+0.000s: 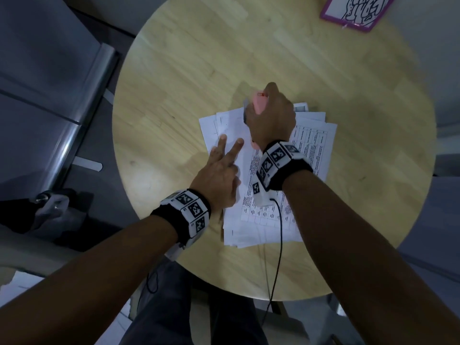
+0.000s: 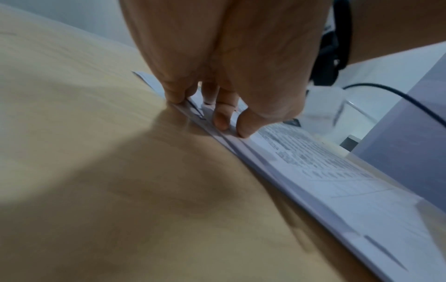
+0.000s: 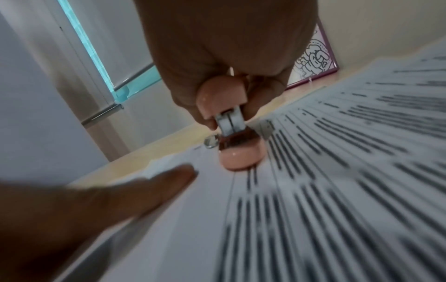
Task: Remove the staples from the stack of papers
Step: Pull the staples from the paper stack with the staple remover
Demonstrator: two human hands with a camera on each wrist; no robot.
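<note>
While the left hand (image 1: pixel 219 168) lies flat with two fingers (image 1: pixel 222 143) spread straight, pressing down the loose stack of white printed papers (image 1: pixel 308 150) at the middle of the round pale wooden worktop (image 1: pixel 189 58), the right hand (image 1: pixel 270 115) is curled tight around a salmon-pink plastic staple remover with metal claws (image 3: pixel 230 133). It's working at the stack's twelve o'clock edge, claws down at the top sheet's corner! No staple is clear enough to call, so I'd say this pull is under way, not finished. The sheets are fanned unevenly; how many staples are left, I can't tell. Up at one o'clock, a purple-framed drawing board (image 1: pixel 356 11) sits well apart.
</note>
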